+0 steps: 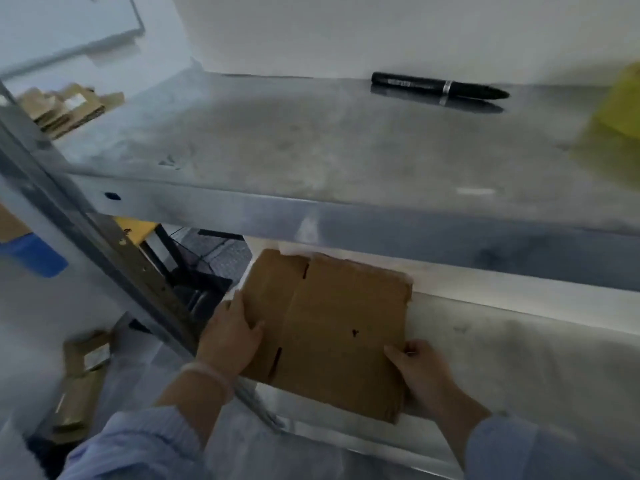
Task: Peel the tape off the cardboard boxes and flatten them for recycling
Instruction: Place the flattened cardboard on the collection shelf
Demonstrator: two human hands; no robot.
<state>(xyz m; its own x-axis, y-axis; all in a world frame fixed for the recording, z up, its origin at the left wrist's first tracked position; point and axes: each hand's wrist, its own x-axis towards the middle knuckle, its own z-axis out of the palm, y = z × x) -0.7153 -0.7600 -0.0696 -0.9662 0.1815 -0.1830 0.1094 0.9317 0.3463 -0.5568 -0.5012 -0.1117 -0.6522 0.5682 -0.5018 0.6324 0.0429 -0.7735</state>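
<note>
The right hand [426, 372] pinched the near right edge of the flattened box [332, 334], thumb on the top face and fingers curled under it. The left hand [230, 336] lay against the box's left edge with its thumb across the top. Its fingers looked fairly straight along the edge, but whether they hooked underneath could not be told.

The box lay flat on the lower shelf [502, 348] of a metal rack, its near corner overhanging the front lip. No tape showed on the face turned up, so this one looked peeled and flattened, and was probably being set down or squared up.

More cardboard [83, 375] lay on the floor to the left, too blurred to tell whether it was flattened or taped. So was a further pile [65, 105] beyond the rack.

On the upper shelf [277, 143] a black marker [440, 88] lay near the wall. A yellow object [620, 109] was cut off at the right edge and could not be identified. The box's underside was hidden.
</note>
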